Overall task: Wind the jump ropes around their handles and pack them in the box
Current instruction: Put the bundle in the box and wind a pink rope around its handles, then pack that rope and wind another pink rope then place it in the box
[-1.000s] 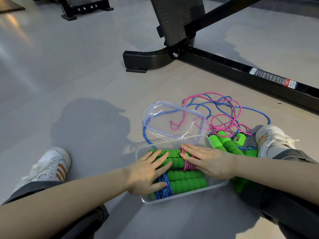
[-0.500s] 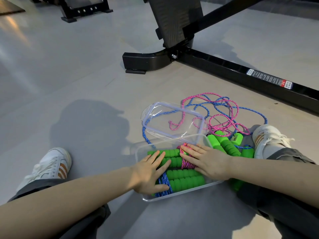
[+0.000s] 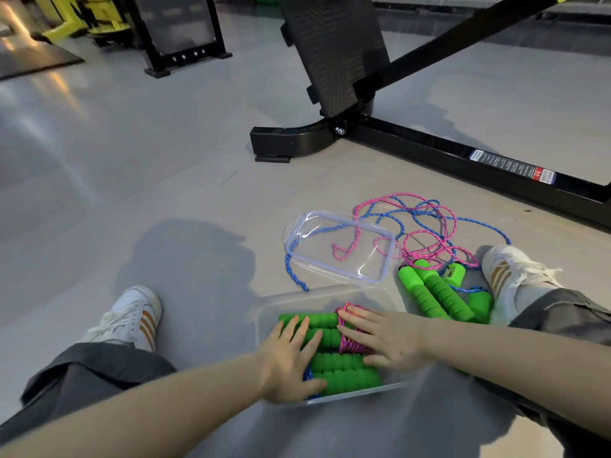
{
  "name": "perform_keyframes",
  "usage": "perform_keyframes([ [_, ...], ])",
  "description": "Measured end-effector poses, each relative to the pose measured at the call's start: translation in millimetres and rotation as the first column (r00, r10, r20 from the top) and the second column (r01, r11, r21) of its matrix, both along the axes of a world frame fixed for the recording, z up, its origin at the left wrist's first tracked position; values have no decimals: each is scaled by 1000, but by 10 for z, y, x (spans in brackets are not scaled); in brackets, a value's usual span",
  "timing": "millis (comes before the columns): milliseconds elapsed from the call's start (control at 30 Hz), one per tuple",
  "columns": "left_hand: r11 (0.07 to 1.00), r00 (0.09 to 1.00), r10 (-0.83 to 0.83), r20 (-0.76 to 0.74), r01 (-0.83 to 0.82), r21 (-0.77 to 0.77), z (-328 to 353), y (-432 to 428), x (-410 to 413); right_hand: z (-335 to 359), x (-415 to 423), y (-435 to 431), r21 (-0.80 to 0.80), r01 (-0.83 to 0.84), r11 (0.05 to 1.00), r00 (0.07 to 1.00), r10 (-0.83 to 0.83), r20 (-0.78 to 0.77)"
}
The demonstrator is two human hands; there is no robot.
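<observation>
1. the clear box [image 3: 264, 320] is sat on the floor between the legs, with two wound jump ropes [image 3: 344, 368] packed inside
2. the left hand [image 3: 287, 361] is laid flat and spread on the green handles, gripping nothing
3. the right hand [image 3: 386, 338] is pressed flat on the pink winding [image 3: 347, 342]
4. the loose ropes [image 3: 429, 233] and the lid [image 3: 344, 251] are left just behind the box

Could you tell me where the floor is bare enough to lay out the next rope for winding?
Bare floor lies left of the box and lid, toward the left shoe. It is crowded right of the box: loose ropes and handles fill it.
</observation>
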State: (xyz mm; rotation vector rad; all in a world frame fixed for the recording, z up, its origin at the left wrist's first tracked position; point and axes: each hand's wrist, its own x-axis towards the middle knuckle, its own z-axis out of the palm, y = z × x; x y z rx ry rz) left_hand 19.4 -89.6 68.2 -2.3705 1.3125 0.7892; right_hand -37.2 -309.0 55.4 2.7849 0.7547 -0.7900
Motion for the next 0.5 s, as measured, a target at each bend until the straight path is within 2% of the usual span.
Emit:
perform_keyframes([
  [100,955,969,244,-40,-248,-162,-218,-119,-234,-14,-82,66,-8,58,998,990,-57,126],
  [167,922,951,303,-64,-310,-231,-344,-125,-291,-144,-125,86,-15,148,989,976,-144,161],
  [333,885,930,361,-71,-365,-288,-407,21,-299,-286,-232,310,126,254,959,931,-277,236],
  [433,864,924,370,-100,-381,-329,-367,90,-286,-255,-191,412,211,295,932,943,-320,96],
  [500,854,920,381,-89,-387,-347,-358,105,-294,-225,-193,444,255,331,908,928,-362,84],
])
